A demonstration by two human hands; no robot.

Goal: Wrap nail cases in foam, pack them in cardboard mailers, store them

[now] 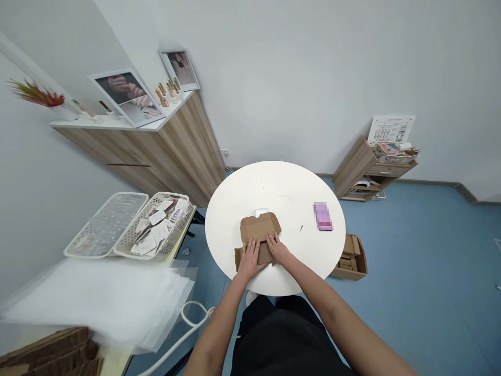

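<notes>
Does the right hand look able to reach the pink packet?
Probably yes: only a tiny scrap lies on the white tabletop between the right hand and the pink packet.

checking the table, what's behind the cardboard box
A small white object sticks out behind the cardboard box on the white round table. The box's flap hides the rest of it.

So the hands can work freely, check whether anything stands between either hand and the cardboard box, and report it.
Nothing visible does: the left hand and right hand both lie directly on the cardboard box. A small white object sits beyond the box's far edge on the round white table, not between them.
</notes>
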